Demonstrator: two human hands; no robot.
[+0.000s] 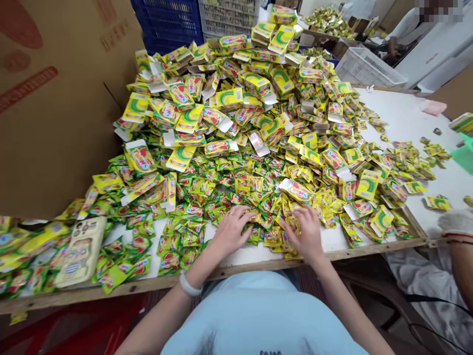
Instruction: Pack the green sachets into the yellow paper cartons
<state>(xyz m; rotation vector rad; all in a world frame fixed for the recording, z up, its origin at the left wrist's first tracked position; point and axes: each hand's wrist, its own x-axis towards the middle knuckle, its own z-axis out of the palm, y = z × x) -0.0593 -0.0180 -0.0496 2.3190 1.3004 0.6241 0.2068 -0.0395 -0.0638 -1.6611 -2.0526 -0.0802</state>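
Where the white table (pixel 399 118) ends in a wooden front edge (pixel 258 264), only a thin bare strip lies between that rim and the heap, and both hands work inside it. The left hand (pixel 232 229) rests palm down, fingers curled loosely over small yellow-green sachets (pixel 258 231) at the foot of the pile; whether it actually grips any is hidden. The right hand (pixel 306 234) lies the same way just beside it, fingers spread among the same sachets, its hold likewise unclear. The sachets lie jumbled, their long sides pointing every way, so no common axis shows. Behind them rises a mound of flat yellow cartons (pixel 229 98), many with open flaps, closing off the far side. To the left a phone (pixel 81 251) in a pale case lies among more packets, beside a large cardboard box (pixel 55 108). To the right the tabletop is more open, with scattered packets, and another person's gloved hand (pixel 456 222) rests at the corner.
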